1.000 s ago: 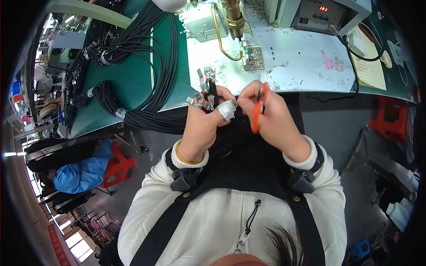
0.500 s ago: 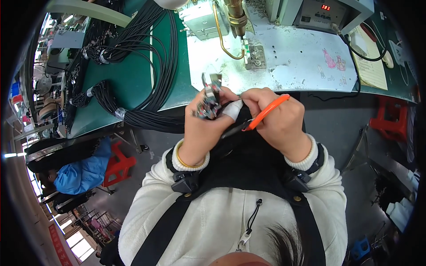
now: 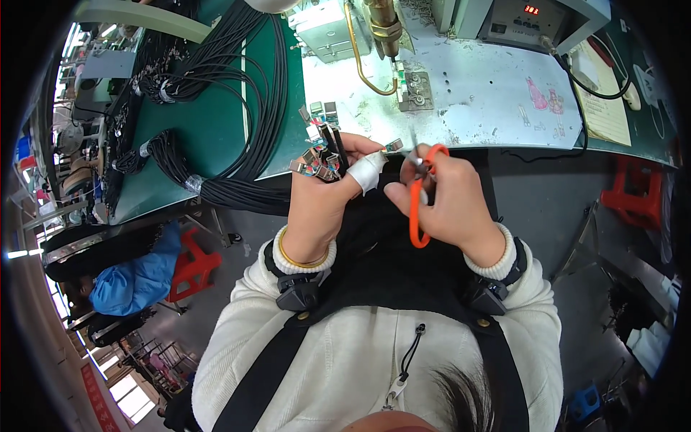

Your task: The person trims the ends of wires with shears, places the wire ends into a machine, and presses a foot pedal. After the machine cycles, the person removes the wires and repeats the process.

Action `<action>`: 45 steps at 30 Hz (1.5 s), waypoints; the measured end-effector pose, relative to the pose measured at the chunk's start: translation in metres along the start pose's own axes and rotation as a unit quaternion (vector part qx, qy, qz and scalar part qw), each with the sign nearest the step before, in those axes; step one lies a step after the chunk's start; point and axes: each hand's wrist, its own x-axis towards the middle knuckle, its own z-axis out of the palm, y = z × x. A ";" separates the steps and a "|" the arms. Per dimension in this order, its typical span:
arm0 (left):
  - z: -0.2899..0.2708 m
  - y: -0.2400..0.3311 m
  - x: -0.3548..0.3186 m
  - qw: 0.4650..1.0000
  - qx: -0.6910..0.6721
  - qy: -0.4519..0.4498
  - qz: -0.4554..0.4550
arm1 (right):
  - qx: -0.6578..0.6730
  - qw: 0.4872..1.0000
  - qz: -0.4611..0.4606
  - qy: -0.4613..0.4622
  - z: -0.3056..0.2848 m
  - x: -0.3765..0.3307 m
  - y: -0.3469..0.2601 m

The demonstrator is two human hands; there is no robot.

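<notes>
My left hand (image 3: pixel 320 209), its thumb wrapped in white, is closed round a bunch of black cables with metal plug connectors (image 3: pixel 317 162) and small green boards sticking up from the fist. One cable's connector end (image 3: pixel 393 145) pokes out beyond the thumb and index finger, above my lap. To its right, my right hand (image 3: pixel 461 205) grips orange-handled scissors (image 3: pixel 416 216). Their blurred grey blades point up towards the table, close beside that connector end but apart from it.
A white metal plate (image 3: pixel 489 108) covers the table before me, bearing a press head (image 3: pixel 384 32) over a small metal fixture (image 3: pixel 416 91). Coiled black cables (image 3: pixel 237 191) hang over the green table's left edge. A control box (image 3: pixel 529 25) and notepad (image 3: pixel 604 115) are at the right.
My hands have moved apart. The scissors have turned in my right hand, from lying back across it to blades pointing forward. A connector end now shows past my left thumb.
</notes>
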 end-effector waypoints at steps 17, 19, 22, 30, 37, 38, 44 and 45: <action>-0.008 -0.012 0.070 0.969 -0.194 -0.099 -0.117 | 0.147 0.974 0.150 0.087 0.005 0.017 0.023; -0.002 -0.010 0.077 0.972 -0.181 -0.090 -0.118 | 0.152 0.975 0.113 0.119 0.001 0.031 0.026; 0.002 -0.008 0.084 0.978 -0.153 -0.071 -0.119 | 0.160 0.970 0.039 0.178 -0.005 0.056 0.031; -0.008 -0.006 0.094 0.976 -0.137 -0.108 -0.127 | 0.230 0.963 0.119 0.067 -0.012 0.082 0.029; -0.007 -0.006 0.094 0.979 -0.131 -0.103 -0.117 | 0.192 0.976 0.064 0.084 -0.008 0.081 0.043; -0.007 -0.006 0.093 0.979 -0.131 -0.102 -0.116 | 0.192 0.976 0.064 0.083 -0.008 0.081 0.041; -0.005 -0.002 0.092 0.978 -0.135 -0.104 -0.118 | 0.217 0.969 0.095 0.073 -0.010 0.082 0.038; -0.004 -0.002 0.091 0.978 -0.138 -0.104 -0.119 | 0.202 0.972 0.088 0.077 -0.009 0.082 0.039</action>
